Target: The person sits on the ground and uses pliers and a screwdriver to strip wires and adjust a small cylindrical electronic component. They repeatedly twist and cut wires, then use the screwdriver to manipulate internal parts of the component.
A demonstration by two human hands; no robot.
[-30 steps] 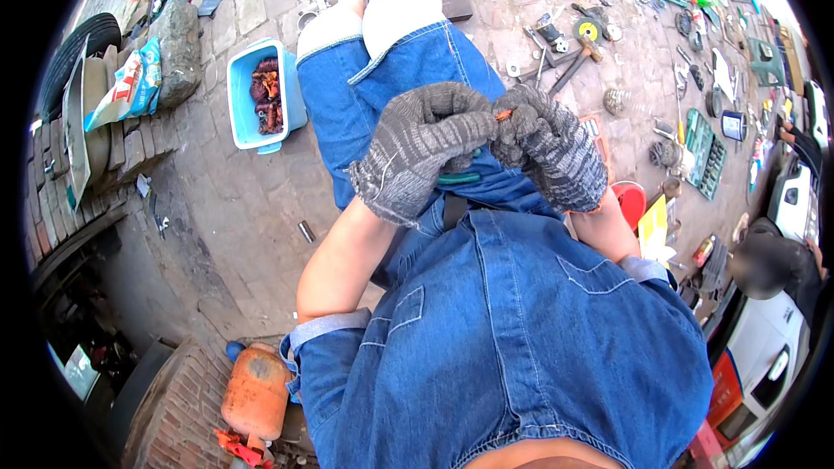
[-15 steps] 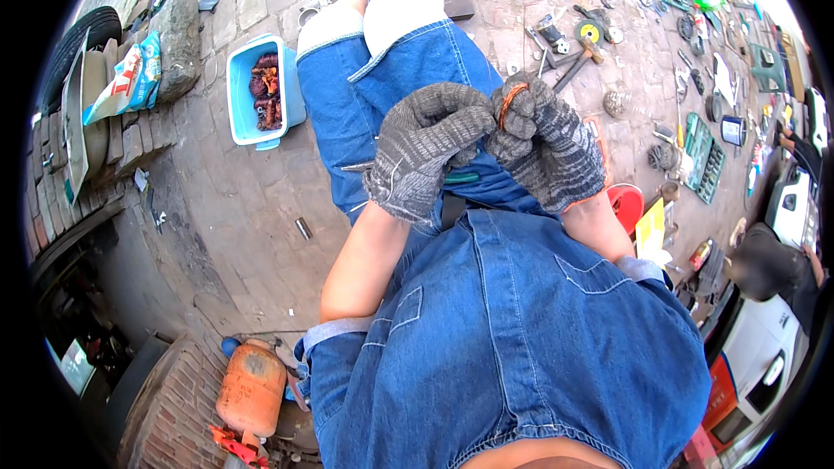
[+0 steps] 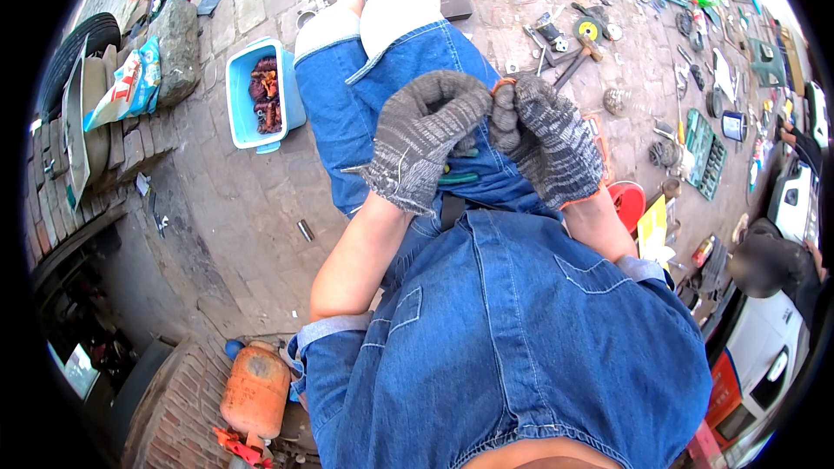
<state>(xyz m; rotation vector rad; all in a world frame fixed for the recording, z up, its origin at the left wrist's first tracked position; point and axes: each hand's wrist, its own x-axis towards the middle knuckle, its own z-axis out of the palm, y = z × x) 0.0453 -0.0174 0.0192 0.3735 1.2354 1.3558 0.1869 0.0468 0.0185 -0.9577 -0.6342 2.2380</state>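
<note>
Both my hands wear grey knitted gloves and meet above my lap. My right hand (image 3: 553, 143) is closed, its fingers pinching a small loop of orange-brown copper wire (image 3: 503, 83). From the other side my left hand (image 3: 427, 135) curls its thumb and fingers together, fingertips against the wire and the right fingers. Green handles (image 3: 459, 179), apparently of pliers, show below the left hand. A thin metal tip (image 3: 353, 170) pokes out past that hand's outer edge; whether it belongs to the handles is hidden by the glove.
A light blue tub (image 3: 295, 108) with copper-coloured coils stands left of my legs. A hammer (image 3: 584, 59), an angle grinder (image 3: 591, 28) and a green socket case (image 3: 705, 153) lie on the paving at right. Beside my right arm is a red bucket (image 3: 629, 201); an orange tank (image 3: 254, 391) stands lower left.
The wire loop has shifted up a little, from across my right fingers to between the fingertips of both hands. More of the green handles shows below my left hand.
</note>
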